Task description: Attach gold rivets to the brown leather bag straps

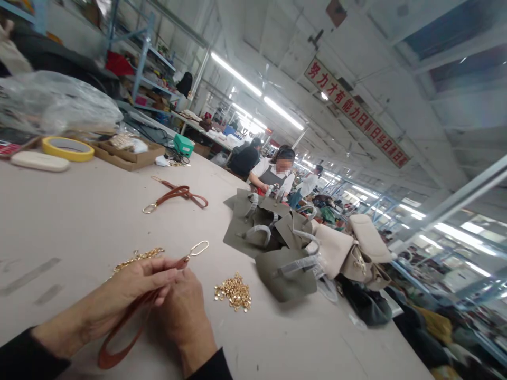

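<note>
Two brown straps are showing on the table [71,211]: one is lying finished-looking toward the far edge, a brown strap with a gold ring [176,194], and the other, the strap in hand [127,332], is being worked at the near edge. The left hand [134,287] is closing its fingers around this strap near its upper end, where a gold clasp [198,248] is sticking out past the fingertips. The right hand [184,311] is curling in just beside it, pressing against the same end; whether it is pinching the strap or a small fitting, I cannot tell. A pile of gold fittings [233,291] is sitting just right of the hands, and a gold chain [137,258] is lying just beyond the left hand. By my judgement the clasp is already attached, while the many loose fittings suggest plenty remaining. Grey bags [277,248] are crowding the far right edge, where another person [273,177] is working.
</note>
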The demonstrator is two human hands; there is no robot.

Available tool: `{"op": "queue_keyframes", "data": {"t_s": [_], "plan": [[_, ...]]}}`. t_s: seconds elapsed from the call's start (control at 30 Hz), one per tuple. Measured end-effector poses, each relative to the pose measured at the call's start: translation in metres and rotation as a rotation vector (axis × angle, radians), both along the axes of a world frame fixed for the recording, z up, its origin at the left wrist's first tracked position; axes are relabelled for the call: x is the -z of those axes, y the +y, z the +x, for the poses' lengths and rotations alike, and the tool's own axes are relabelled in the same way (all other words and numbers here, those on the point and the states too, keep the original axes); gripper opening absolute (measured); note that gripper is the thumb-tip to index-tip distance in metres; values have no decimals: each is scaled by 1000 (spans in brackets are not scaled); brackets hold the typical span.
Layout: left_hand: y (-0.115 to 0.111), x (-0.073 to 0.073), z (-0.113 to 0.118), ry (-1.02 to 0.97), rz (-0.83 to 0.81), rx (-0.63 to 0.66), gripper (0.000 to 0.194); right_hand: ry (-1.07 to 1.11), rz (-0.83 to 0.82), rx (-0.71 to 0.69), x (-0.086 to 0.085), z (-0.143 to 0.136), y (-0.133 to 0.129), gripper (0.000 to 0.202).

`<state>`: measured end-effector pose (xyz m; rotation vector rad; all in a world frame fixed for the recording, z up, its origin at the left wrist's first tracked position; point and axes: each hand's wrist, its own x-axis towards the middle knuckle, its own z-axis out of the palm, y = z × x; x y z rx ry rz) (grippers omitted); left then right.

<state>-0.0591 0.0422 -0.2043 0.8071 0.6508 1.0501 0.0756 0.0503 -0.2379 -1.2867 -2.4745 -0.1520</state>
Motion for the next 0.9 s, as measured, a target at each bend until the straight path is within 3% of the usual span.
{"op": "queue_keyframes", "data": {"t_s": [0.1,0.2,0.3,0.43,0.53,0.67,0.9], "plan": [[4,7,0,88,111,-26,54,10,10,19,-2,6,-4,9],[7,8,0,228,135,-109,57,-50,-7,34,-8,9,-8,5],[7,1,-1,306,154,-144,64,-36,-22,61,-12,12,-10,8],[0,-14,-1,397,212,-142,67,150,-51,130,-13,27,-11,15],[-1,-18,-1,394,242,-115,53,343,-118,164,-12,43,-7,17],[5,-11,-5,385,223,-167,46,432,-187,122,-8,55,-3,17],[13,-8,-11,262,146,-285,47,502,-87,154,-3,57,-1,24]]}}
